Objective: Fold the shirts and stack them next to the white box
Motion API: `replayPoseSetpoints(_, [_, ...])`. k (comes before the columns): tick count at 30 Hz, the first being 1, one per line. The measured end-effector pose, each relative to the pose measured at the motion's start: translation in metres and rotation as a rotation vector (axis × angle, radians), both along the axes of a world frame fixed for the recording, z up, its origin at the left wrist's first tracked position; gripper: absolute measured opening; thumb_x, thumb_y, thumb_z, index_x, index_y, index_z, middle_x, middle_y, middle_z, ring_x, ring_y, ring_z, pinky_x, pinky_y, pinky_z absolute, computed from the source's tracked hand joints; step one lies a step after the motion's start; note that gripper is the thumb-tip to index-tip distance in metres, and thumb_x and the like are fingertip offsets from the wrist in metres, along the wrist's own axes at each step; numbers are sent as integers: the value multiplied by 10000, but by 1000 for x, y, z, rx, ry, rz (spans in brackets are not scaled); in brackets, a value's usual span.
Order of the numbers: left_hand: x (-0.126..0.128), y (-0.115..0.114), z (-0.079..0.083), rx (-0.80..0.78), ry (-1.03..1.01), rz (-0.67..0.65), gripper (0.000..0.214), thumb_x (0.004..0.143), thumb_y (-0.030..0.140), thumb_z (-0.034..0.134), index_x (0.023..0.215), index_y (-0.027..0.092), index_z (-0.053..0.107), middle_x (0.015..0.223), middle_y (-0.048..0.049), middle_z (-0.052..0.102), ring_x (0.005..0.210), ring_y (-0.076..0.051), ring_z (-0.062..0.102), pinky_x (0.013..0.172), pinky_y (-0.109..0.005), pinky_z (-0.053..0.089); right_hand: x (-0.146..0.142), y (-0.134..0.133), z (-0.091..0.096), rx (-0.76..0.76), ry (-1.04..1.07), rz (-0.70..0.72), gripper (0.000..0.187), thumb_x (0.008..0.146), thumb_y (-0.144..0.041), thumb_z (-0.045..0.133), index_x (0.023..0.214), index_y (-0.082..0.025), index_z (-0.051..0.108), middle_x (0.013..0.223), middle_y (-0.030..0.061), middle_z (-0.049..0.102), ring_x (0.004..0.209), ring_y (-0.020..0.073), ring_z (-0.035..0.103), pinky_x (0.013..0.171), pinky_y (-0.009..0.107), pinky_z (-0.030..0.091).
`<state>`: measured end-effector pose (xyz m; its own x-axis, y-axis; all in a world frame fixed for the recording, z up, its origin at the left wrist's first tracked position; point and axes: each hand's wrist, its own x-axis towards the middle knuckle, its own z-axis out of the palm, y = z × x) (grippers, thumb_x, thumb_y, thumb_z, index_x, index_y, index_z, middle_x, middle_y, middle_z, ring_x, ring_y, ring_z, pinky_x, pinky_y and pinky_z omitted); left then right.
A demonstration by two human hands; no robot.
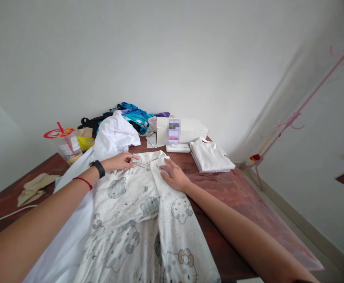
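Note:
A white dress with grey cartoon cat faces lies lengthwise in front of me on the wooden table. Its right side is folded inward in a long strip, and the collar end points away from me. My left hand, with a black watch on the wrist, rests near the collar, its fingers bent and the thumb apart from them. On the folded strip near the shoulder lies my right hand, flat with its fingers spread. The dress's lower end runs out of the picture.
White cloth is heaped along the left, before blue and black clothes. A plastic cup with a straw stands at left. Behind are a phone on a stand, a white box and folded white shirts.

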<state>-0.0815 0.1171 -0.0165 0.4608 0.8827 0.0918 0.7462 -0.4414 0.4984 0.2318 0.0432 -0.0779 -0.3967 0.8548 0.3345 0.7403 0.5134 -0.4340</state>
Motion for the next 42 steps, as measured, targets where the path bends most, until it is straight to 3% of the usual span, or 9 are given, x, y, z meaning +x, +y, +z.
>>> replayPoseSetpoints(2, [3, -8, 3, 78, 54, -66, 411, 762, 545, 702, 1012, 222, 754, 1131, -72, 649, 991, -246, 602, 903, -340, 484, 0, 0, 0, -6, -3, 9, 426, 989, -405, 503, 1342, -204, 629, 1586, 134, 374, 1474, 296, 340, 1207, 482, 280])
replayPoseSetpoints(4, [10, -18, 4, 216, 155, -134, 268, 851, 458, 628, 961, 241, 740, 1237, -74, 587, 1074, -255, 587, 962, -356, 463, 0, 0, 1, -14, -2, 10, 422, 986, -391, 510, 1346, -204, 625, 1587, 138, 372, 1470, 304, 345, 1202, 493, 282])
replayPoseSetpoints(7, [22, -32, 1, 392, 356, -171, 163, 918, 274, 524, 918, 229, 681, 1095, -69, 604, 990, -239, 600, 878, -354, 476, 0, -1, 2, -21, 9, 0, 420, 982, -385, 518, 1342, -200, 631, 1588, 142, 372, 1469, 313, 348, 1199, 502, 283])
replayPoseSetpoints(12, [31, -38, -5, 499, 577, -189, 202, 900, 143, 458, 945, 227, 637, 985, -78, 606, 906, -248, 604, 772, -358, 472, 0, -1, 0, -9, 32, -6, 423, 980, -400, 516, 1333, -202, 638, 1587, 132, 384, 1472, 313, 345, 1201, 497, 285])
replayPoseSetpoints(17, [27, -36, 3, 353, 537, -248, 269, 879, 151, 447, 1023, 249, 654, 1058, -59, 631, 898, -223, 634, 756, -329, 474, 0, 0, -1, 2, 25, 0, 428, 981, -397, 505, 1335, -196, 637, 1586, 138, 381, 1476, 315, 336, 1202, 494, 287])
replayPoseSetpoints(24, [31, -22, 16, 142, 449, -240, 275, 937, 360, 476, 959, 247, 726, 1035, -67, 695, 953, -243, 646, 848, -323, 474, -1, -1, 1, -2, 23, -4, 420, 983, -397, 502, 1333, -207, 637, 1592, 129, 372, 1490, 331, 302, 1198, 520, 285])
replayPoseSetpoints(29, [38, -6, 17, 118, 421, -278, 330, 877, 320, 553, 1172, 246, 681, 1226, -84, 661, 1082, -258, 624, 927, -328, 454, -1, -2, 2, -9, 13, -8, 424, 985, -401, 502, 1341, -209, 632, 1585, 133, 381, 1485, 335, 312, 1194, 516, 291])
replayPoseSetpoints(34, [41, 10, 22, -38, 460, -340, 378, 756, 356, 686, 1113, 232, 708, 1015, -54, 693, 940, -243, 647, 849, -303, 467, -1, -1, 2, 18, 19, 1, 409, 980, -390, 512, 1324, -212, 643, 1574, 129, 401, 1471, 325, 339, 1192, 507, 294])
replayPoseSetpoints(42, [52, 21, 25, -63, 490, -306, 462, 608, 336, 800, 1043, 226, 689, 1125, -62, 636, 1001, -263, 627, 851, -309, 463, -1, 0, 0, 9, 11, -8, 416, 985, -408, 504, 1335, -226, 635, 1572, 118, 404, 1465, 329, 348, 1192, 520, 293])
